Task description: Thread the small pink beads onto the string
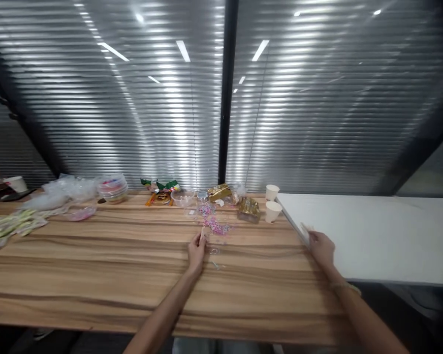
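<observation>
My left hand [197,251] is closed over the middle of the wooden table, pinching a small pale strip [203,232] that points away from me. Just beyond its fingertips lies a loose scatter of pink and purple beads [217,226]. A small clear ring-like item [214,251] and a thin bluish piece [215,265] rest to the right of that hand. Over the seam with the white table, my right hand [322,250] is closed on a small pale, blurred piece [305,229]; its exact kind is unclear.
Two paper cups [273,211] stand near gold packets [248,210]. Behind the beads are a clear bowl [183,198] and green snack wrappers [166,185]. Stacked round containers [112,188], plastic bags [66,191] and yellow-green packets [13,226] lie left. The white table [384,236] adjoins right.
</observation>
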